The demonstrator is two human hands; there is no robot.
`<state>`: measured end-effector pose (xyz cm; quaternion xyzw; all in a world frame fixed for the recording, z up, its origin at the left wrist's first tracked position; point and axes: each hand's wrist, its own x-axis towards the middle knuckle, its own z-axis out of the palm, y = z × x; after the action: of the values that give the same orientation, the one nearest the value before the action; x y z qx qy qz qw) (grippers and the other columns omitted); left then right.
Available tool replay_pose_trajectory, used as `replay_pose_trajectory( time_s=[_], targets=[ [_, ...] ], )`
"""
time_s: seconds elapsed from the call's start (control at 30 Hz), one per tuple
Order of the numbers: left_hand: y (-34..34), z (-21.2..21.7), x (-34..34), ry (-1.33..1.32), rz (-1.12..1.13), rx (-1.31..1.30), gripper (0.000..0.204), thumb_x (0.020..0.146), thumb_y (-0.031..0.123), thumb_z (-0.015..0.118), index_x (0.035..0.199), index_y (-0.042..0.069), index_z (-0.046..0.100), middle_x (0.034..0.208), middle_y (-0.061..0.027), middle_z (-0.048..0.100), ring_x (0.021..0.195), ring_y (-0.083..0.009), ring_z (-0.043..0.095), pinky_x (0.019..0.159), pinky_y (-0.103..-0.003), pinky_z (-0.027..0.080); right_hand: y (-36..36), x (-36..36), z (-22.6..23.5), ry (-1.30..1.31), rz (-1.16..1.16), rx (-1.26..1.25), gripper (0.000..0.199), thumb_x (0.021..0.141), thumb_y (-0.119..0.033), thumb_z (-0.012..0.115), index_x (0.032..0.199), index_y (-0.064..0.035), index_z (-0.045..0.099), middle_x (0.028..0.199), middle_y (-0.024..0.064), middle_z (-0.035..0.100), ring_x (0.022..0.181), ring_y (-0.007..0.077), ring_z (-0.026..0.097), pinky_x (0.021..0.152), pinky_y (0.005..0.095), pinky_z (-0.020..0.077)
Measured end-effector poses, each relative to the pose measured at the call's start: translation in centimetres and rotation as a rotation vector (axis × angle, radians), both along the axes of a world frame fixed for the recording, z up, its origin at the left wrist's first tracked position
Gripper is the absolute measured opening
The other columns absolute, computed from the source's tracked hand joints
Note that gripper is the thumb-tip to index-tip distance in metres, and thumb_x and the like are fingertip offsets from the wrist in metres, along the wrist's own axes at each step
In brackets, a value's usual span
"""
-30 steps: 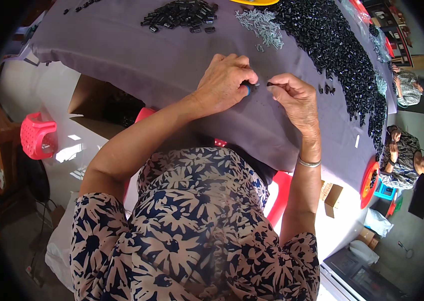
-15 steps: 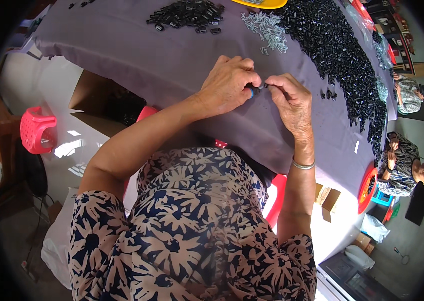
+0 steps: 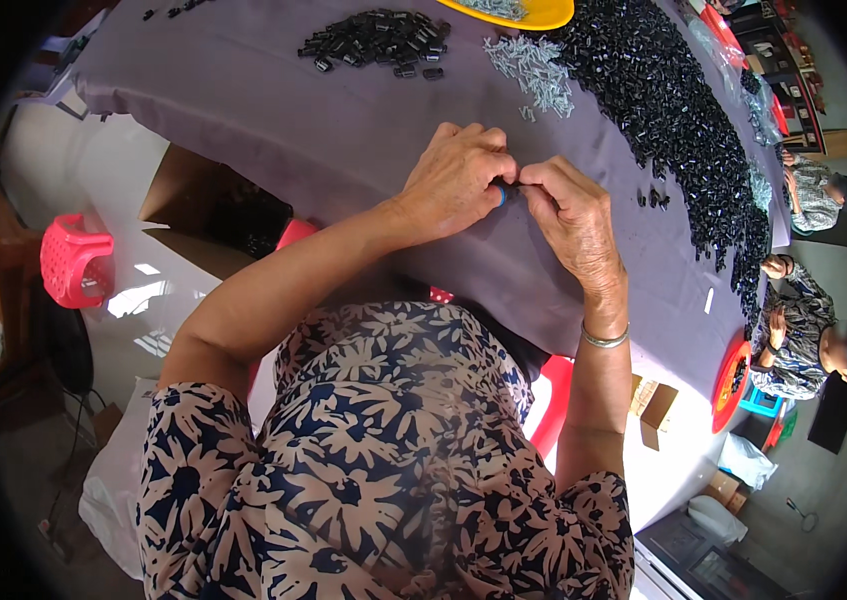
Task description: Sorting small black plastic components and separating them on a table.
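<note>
Small black part [image 3: 513,189], in left hand [image 3: 459,178], right hand [image 3: 573,212] pinching its end

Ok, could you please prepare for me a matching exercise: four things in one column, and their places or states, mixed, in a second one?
Things
1. right hand
2. pale grey pins
3. yellow dish
4. pink stool

Places or states
A. standing on the floor, at the far left
B. at the picture's top edge, holding pale pieces
C. close beside the left hand
D. scattered loose on the cloth

Pairs: 1-C, 2-D, 3-B, 4-A
</note>
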<state>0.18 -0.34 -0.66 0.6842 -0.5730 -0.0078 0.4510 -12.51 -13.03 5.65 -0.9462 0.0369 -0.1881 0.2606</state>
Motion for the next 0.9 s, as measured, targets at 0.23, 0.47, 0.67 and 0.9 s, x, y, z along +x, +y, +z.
replay_pose_trajectory(
  time_s=[0.23,0.47,0.67,0.9],
  targets=[
    [-0.5,0.1,-0.4,-0.025,-0.01,-0.028,0.017,0.066,0.001,0.063,0.08,0.01,0.064,0.087,-0.0047,0.054,0.089,-0.0258,0.053,0.078,-0.04,0.038,-0.3,-0.6,-0.5,-0.071,-0.006,0.012,0.014,0.08,0.007,0.066,0.09,-0.0021,0.064,0.082,0.0108,0.062,0.075,0.029,0.064,0.066,0.0355,0.0503],
    [0.0,-0.4,-0.6,-0.01,0.012,-0.013,0.016,0.066,0.002,0.064,0.08,0.009,0.064,0.087,-0.0044,0.054,0.09,-0.0252,0.053,0.08,-0.04,0.038,1.0,-1.0,-1.2,-0.116,-0.051,0.135,0.016,0.081,0.009,0.065,0.093,-0.0025,0.065,0.084,0.012,0.063,0.076,0.031,0.065,0.065,0.0373,0.0507],
    [0.1,-0.3,-0.6,-0.007,0.005,-0.017,0.016,0.066,0.002,0.065,0.08,0.009,0.064,0.085,-0.0038,0.052,0.089,-0.0246,0.053,0.08,-0.039,0.038,1.2,-0.9,-2.1,-0.163,-0.073,0.113,0.018,0.08,0.009,0.066,0.093,-0.0031,0.065,0.084,0.0116,0.063,0.076,0.0314,0.064,0.065,0.0383,0.0508],
    [0.2,-0.1,0.2,-0.001,-0.036,0.053,0.02,0.067,0.0,0.063,0.085,0.009,0.063,0.086,-0.0043,0.053,0.09,-0.0249,0.053,0.08,-0.04,0.038,1.5,-0.7,-2.8,-0.232,-0.107,0.077,0.017,0.079,0.009,0.068,0.09,-0.0045,0.065,0.083,0.0096,0.065,0.071,0.0265,0.065,0.062,0.0335,0.0512]
  ],
)
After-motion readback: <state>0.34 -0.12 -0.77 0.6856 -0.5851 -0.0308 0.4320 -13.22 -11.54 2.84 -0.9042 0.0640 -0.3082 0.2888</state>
